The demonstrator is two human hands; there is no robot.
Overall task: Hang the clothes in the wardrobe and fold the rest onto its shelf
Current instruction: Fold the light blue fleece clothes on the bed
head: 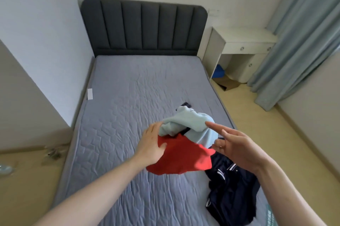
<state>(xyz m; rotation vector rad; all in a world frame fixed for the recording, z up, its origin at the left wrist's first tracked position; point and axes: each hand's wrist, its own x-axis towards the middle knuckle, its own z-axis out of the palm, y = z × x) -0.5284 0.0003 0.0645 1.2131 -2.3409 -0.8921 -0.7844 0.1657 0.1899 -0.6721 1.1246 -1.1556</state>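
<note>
The dark navy garment (pixel 231 192) with white stripes runs out of the bottom of the view, so its full shape cannot be made out, and a small dark object (pixel 186 104) on the mattress beyond the pile is half hidden by the pale blue garment (pixel 189 120) and too small to identify. Three garments lie together near the right side of the bed (pixel 128 96): the pale blue one bunched on top, a red garment (pixel 182 157) partly under it, and the navy one beside the red, toward the bed's right edge. Two bare hands reach over the pile. The left hand (pixel 151 143) lies on the near left edge of the pile with its fingers together and curled over the pale blue cloth, thumb on the red; whether it actually grips either cannot be told. The right hand (pixel 233 145) hovers just right of the pile, fingers spread wide and holding nothing.
</note>
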